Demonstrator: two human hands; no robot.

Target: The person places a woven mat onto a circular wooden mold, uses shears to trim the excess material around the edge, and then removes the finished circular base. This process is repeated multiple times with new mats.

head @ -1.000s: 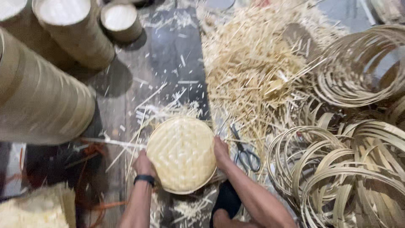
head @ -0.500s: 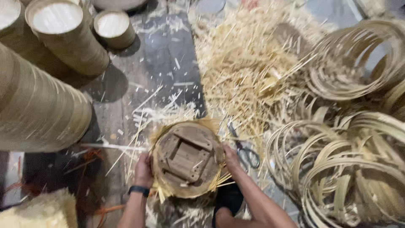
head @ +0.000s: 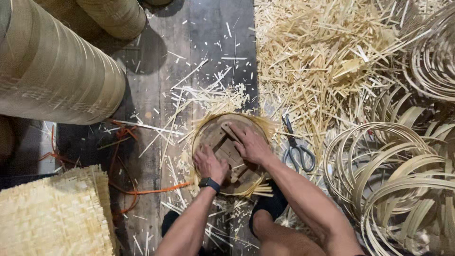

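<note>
A round wooden mould point(head: 215, 137) lies on the plank floor in front of me, with woven bamboo point(head: 265, 125) sticking out around its rim. My left hand point(head: 210, 163), a dark watch on its wrist, presses flat on the near left part of the mould. Beside it my right hand point(head: 249, 144) rests on the wooden cross pieces at the mould's middle, fingers spread toward the far side. Neither hand grips anything.
Grey-handled scissors point(head: 296, 147) lie just right of the mould. Bamboo hoops point(head: 393, 175) pile up at the right, loose bamboo strips point(head: 327, 61) beyond. Tall stacked cylinders point(head: 52, 71) stand at the left, a stack of woven mats point(head: 52, 215) at the near left. Orange cord point(head: 151, 192) trails on the floor.
A second ago both hands held the round woven piece with its woven face up. It was turned over, showing the wooden mould, and now lies on the floor under both palms.
</note>
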